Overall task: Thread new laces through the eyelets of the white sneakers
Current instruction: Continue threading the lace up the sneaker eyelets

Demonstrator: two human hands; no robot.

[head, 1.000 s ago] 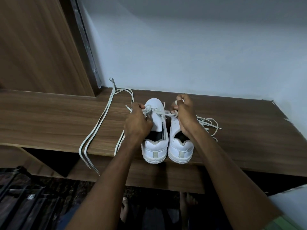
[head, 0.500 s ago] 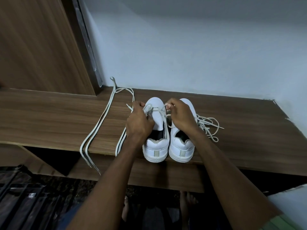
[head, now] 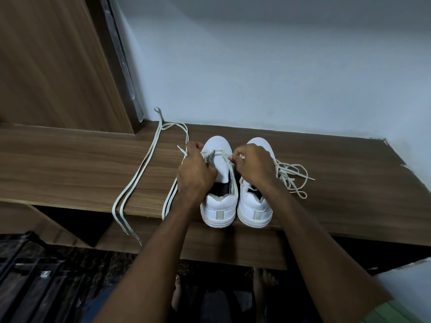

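Observation:
Two white sneakers stand side by side, heels toward me, on a wooden shelf [head: 70, 166]. My left hand [head: 194, 174] grips the left side of the left sneaker [head: 219, 206] near its eyelets, holding the lace there. A white lace [head: 219, 153] runs across that shoe's lowest eyelets. My right hand [head: 253, 166] pinches the lace's right end just beside the shoe's right eyelet row, and covers the middle of the right sneaker [head: 255, 212].
A long loose lace [head: 137, 180] lies on the shelf to the left, its ends hanging over the front edge. A tangled lace [head: 291, 177] lies right of the right sneaker. A wooden panel stands back left, a pale wall behind.
My right hand has come down and leftward from above the right sneaker's toe to the left sneaker's right eyelets, pulling the lace flat across. My left hand has stayed at the shoe.

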